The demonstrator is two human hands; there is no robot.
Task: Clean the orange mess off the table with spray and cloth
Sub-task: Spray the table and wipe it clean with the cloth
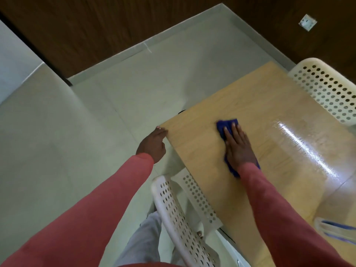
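The blue cloth [227,130] is lying bunched on the light wooden table [202,151], toward the table's left corner; the right hand [238,146] is pressing flat on top of it, fingers straight and slightly spread, so that folds of cloth are showing past the fingertips and beside the wrist. The left hand [154,144] is gripping the table's near-left corner, fingers curled over the edge. Both arms are wearing pink-red sleeves [273,209]. To the right of the cloth a wet sheen [300,143] is glinting on the tabletop; no orange mark is showing on the wood around the cloth. A pale object with blue stripes [335,230] is sitting blurred at the table's lower right; what it is cannot be told. One white perforated chair [179,218] is standing against the table's near side; another [325,89] is standing at the far right; the floor [77,122] is pale tile.
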